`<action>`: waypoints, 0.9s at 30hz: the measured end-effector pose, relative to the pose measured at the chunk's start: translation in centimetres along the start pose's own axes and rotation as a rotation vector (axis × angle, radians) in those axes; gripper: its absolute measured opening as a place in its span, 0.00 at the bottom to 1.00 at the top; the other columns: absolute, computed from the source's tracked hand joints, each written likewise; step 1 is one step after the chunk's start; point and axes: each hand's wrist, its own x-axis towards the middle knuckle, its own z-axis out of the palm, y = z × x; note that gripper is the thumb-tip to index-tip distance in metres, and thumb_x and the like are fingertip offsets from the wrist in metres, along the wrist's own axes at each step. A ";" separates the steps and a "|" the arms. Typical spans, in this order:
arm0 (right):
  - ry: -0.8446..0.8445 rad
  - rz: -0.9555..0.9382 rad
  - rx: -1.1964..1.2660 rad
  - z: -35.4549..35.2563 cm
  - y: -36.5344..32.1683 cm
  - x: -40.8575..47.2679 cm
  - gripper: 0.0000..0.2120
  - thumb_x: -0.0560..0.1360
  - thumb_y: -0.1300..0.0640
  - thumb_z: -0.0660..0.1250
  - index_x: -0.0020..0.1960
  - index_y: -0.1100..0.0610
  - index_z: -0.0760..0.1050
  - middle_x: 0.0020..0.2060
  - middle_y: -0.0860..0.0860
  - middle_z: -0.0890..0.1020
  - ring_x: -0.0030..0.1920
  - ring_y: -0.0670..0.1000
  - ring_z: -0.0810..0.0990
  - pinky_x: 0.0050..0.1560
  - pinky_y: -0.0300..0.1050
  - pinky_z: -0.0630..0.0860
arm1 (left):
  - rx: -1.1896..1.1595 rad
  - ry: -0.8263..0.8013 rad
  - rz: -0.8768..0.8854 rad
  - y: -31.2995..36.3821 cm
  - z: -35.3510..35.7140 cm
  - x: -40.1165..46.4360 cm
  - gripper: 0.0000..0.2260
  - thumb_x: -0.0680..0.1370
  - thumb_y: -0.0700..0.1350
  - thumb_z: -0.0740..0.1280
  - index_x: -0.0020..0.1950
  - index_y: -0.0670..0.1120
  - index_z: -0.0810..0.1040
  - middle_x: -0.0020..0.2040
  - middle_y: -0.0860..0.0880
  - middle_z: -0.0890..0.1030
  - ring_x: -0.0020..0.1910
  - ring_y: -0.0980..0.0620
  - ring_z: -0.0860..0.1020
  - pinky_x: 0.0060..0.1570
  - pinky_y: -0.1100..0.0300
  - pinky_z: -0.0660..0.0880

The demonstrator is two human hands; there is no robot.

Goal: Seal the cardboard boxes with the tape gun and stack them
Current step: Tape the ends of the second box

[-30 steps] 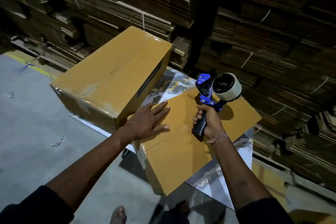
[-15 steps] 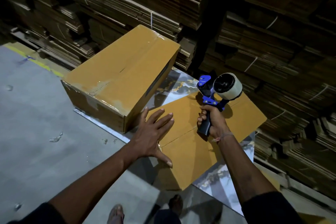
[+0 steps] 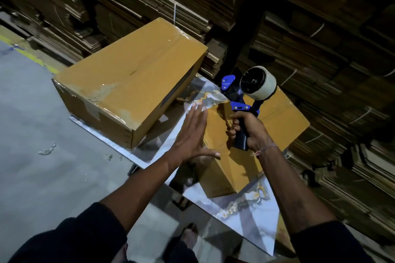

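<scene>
Right hand (image 3: 249, 132): fingers wrapped round the black grip of the tape gun (image 3: 243, 100), held upright above the unsealed box; blue frame, roll of clear tape (image 3: 259, 83) at top right.
Left hand (image 3: 190, 134): fingers straight and spread, thumb out, holding nothing, over the near-left edge of the unsealed box; contact cannot be told.
Unsealed cardboard box (image 3: 275, 117): on the bench, flaps closed, centre seam bare, partly hidden by both hands.
Sealed cardboard box (image 3: 128, 83): larger, just left of the first, glossy tape along its top seam and over the ends.
Bench (image 3: 245, 211): marble-patterned reflective top.
Background: stacks of flattened cardboard (image 3: 320, 38), tied in bundles.
</scene>
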 end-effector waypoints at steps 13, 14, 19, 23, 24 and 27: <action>0.006 -0.154 -0.425 4.5 1.1 -3.2 0.14 0.75 0.64 0.65 0.32 0.56 0.68 0.23 0.54 0.68 0.23 0.53 0.67 0.28 0.44 0.63 | -0.518 0.256 -0.410 -2.7 -2.6 -2.0 0.48 0.71 0.55 0.81 0.83 0.52 0.55 0.82 0.48 0.58 0.78 0.50 0.61 0.71 0.56 0.64; 0.010 -0.169 -0.444 4.6 1.3 -3.3 0.13 0.75 0.63 0.65 0.33 0.56 0.70 0.23 0.54 0.69 0.23 0.53 0.68 0.29 0.45 0.64 | -0.527 0.271 -0.405 -2.7 -2.7 -1.9 0.46 0.71 0.54 0.81 0.81 0.51 0.58 0.80 0.48 0.61 0.76 0.51 0.64 0.70 0.57 0.66; 0.029 -0.206 -0.510 5.2 2.1 -3.5 0.07 0.76 0.61 0.69 0.39 0.58 0.77 0.26 0.55 0.74 0.25 0.54 0.72 0.29 0.47 0.67 | -0.585 0.347 -0.383 -2.8 -2.9 -2.1 0.30 0.75 0.49 0.78 0.74 0.48 0.70 0.71 0.52 0.73 0.66 0.62 0.69 0.61 0.73 0.66; 0.040 -0.235 -0.574 5.6 2.6 -3.6 0.08 0.76 0.60 0.70 0.39 0.57 0.76 0.25 0.53 0.73 0.26 0.54 0.72 0.29 0.48 0.68 | -0.600 0.404 -0.404 -2.7 -2.5 -2.2 0.22 0.77 0.44 0.76 0.69 0.48 0.75 0.67 0.55 0.75 0.64 0.58 0.74 0.61 0.68 0.70; 0.039 -0.241 -0.586 5.6 2.7 -3.6 0.09 0.77 0.61 0.70 0.38 0.57 0.75 0.25 0.53 0.73 0.26 0.54 0.72 0.29 0.48 0.68 | -0.603 0.412 -0.423 -2.8 -2.4 -2.2 0.20 0.78 0.43 0.75 0.68 0.47 0.76 0.66 0.55 0.76 0.63 0.57 0.75 0.61 0.66 0.71; 0.052 -0.269 -0.657 5.9 3.2 -3.7 0.06 0.73 0.56 0.70 0.39 0.57 0.76 0.27 0.56 0.73 0.29 0.55 0.72 0.32 0.51 0.70 | -0.588 0.424 -0.461 -2.9 -2.1 -1.9 0.16 0.79 0.42 0.73 0.67 0.44 0.78 0.67 0.50 0.79 0.63 0.54 0.78 0.63 0.59 0.76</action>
